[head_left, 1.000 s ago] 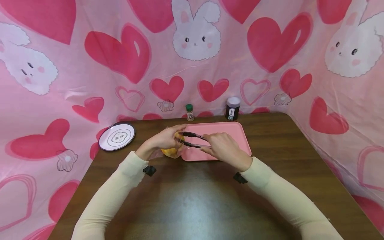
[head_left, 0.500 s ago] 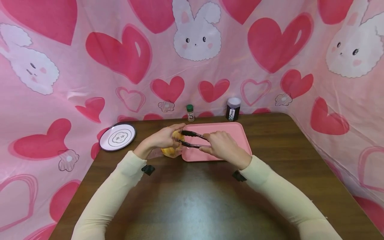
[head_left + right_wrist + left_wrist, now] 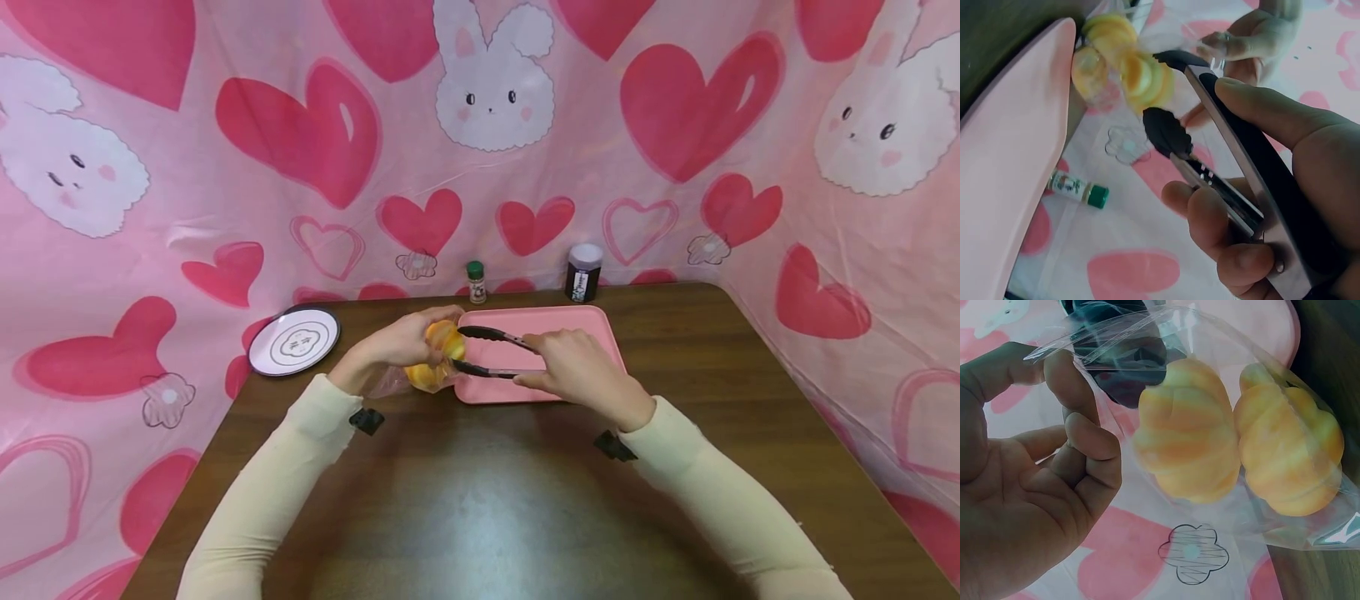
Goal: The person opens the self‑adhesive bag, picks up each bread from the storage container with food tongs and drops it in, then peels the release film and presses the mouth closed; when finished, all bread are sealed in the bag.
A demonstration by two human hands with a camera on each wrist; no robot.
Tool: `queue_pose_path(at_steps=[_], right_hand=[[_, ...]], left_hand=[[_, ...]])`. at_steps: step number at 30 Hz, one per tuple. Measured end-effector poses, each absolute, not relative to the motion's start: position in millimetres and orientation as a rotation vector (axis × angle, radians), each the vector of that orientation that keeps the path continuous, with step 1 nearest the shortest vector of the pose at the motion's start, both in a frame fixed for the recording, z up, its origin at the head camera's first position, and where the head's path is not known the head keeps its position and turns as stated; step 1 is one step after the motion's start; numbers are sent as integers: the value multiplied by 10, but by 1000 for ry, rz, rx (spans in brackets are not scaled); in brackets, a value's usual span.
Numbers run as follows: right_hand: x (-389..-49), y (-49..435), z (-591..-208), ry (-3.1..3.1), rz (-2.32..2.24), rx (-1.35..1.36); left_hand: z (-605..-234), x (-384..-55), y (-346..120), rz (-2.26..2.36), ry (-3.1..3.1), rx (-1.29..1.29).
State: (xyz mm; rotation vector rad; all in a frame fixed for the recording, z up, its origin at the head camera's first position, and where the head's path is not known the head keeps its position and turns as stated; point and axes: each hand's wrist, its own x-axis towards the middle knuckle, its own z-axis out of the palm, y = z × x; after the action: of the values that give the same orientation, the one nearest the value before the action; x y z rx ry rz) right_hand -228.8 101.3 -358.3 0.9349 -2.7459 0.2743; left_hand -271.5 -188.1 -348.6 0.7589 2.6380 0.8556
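A clear plastic bag [image 3: 1272,356] hangs from my left hand [image 3: 408,340], its rim pinched between thumb and fingers. Inside lie several yellow-orange croissant-like bread rolls [image 3: 1188,434]; one roll [image 3: 444,337] shows near the bag's mouth in the head view. My right hand [image 3: 585,371] grips metal tongs [image 3: 1235,137] with black tips. The tongs are spread apart, one tip [image 3: 1169,131] well away from the other, with nothing held between them. Both tips reach the bag's mouth beside the rolls; whether they are inside the bag I cannot tell.
Under the tongs lies a pink tray [image 3: 540,321] on the brown wooden table [image 3: 480,500]. A white plate with a dark rim [image 3: 294,342] is at the left. Behind the tray stand a green-capped shaker [image 3: 476,283] and a dark jar with a pale lid [image 3: 583,273].
The tongs have spread wider. My right hand has shifted a little to the right, and more of the roll near the bag's mouth shows. The left hand has barely moved.
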Motion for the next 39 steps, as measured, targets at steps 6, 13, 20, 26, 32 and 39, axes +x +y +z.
queue_pose_path(at_steps=[6, 13, 20, 26, 32, 39], right_hand=[[-2288, 1106, -3604, -2571, 101, 961], [-2288, 1079, -3644, -2461, -5, 990], [-2304, 1023, -3714, -2446, -19, 993], [-2302, 1041, -3712, -2499, 32, 998], [-2303, 1023, -3644, -2604, 121, 1003], [-2334, 976, -3638, -2668, 151, 974]], left_hand=[[-3484, -2731, -1897, 869, 2623, 754], [-3471, -2723, -1875, 886, 2616, 765], [-3468, -2723, -1846, 884, 2587, 767], [-3463, -2714, -1824, 868, 2569, 747], [-3466, -2682, -1772, 797, 2584, 771], [-3440, -2657, -1721, 840, 2536, 791]])
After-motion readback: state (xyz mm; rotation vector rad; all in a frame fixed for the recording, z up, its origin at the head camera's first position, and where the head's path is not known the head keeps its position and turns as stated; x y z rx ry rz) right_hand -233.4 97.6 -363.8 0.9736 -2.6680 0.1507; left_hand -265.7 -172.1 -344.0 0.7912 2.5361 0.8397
